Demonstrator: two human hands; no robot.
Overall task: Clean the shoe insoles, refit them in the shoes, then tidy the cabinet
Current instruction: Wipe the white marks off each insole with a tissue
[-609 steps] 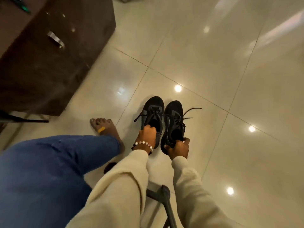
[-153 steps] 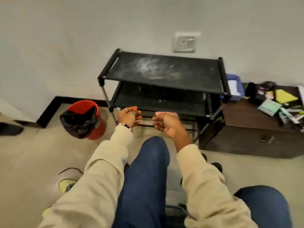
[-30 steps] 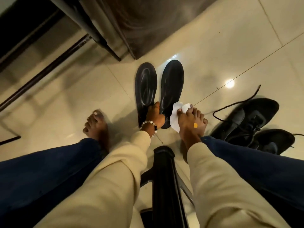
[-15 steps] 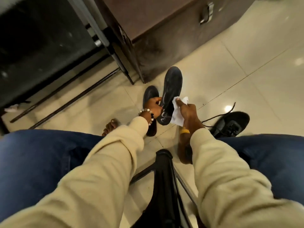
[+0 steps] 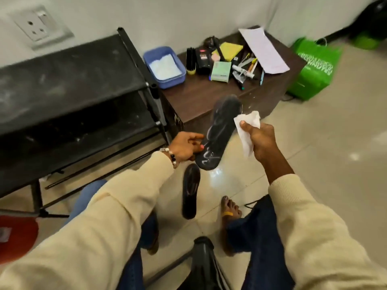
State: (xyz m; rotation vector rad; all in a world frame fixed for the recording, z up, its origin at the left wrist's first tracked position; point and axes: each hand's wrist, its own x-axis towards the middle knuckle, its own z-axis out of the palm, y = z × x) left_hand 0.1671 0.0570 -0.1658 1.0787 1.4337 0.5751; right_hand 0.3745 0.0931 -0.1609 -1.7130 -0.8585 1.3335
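Insole (image 5: 219,132) came up higher; left hand (image 5: 185,146) pinched its heel, right hand (image 5: 259,139) gripped a white wipe (image 5: 247,128) beside it.

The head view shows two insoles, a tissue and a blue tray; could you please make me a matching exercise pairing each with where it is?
Things:
1. Raised insole
2. Second insole
3. White tissue
4. Blue tray

Places:
a. Lying flat on the tiled floor
b. Standing on the brown cabinet, next to the black rack
c. Gripped at its heel end by the left hand
d. Pinched in the right hand

Pairs: 1-c, 2-a, 3-d, 4-b
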